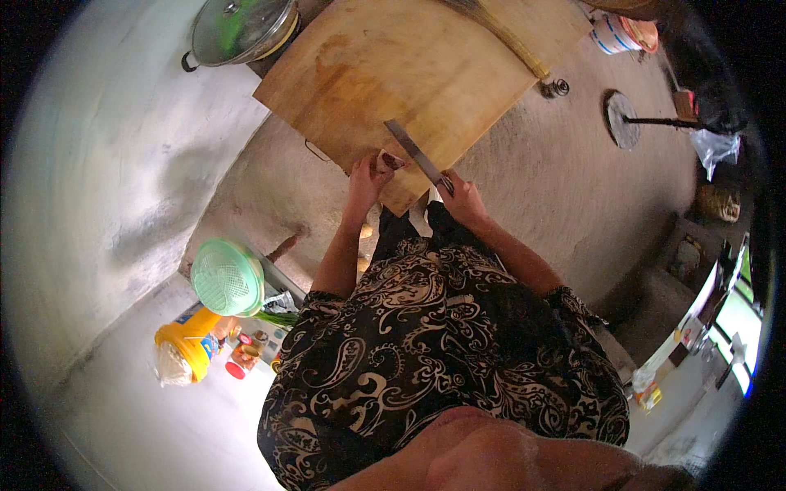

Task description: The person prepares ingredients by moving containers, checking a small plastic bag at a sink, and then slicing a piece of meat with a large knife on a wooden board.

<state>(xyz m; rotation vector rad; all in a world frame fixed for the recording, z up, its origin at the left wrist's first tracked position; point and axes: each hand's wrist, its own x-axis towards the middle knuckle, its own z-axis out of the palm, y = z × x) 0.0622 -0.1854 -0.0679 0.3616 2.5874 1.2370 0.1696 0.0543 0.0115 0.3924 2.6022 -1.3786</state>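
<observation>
My right hand (462,195) grips the handle of a long-bladed kitchen knife (414,149). The blade points up and to the left, over the near corner of a large wooden board (393,73). My left hand (367,187) holds a small piece of raw meat (390,161) at the board's near corner, just left of the blade. Between the meat and the knife a narrow gap shows. Fingers hide part of the meat's left side.
A lidded metal pan (242,30) stands left of the board, and a wooden rod (503,37) lies across its far right side. Behind my left arm are a green plastic colander (227,277), a yellow container (187,344) and several jars. A round-based stand (622,119) is at right.
</observation>
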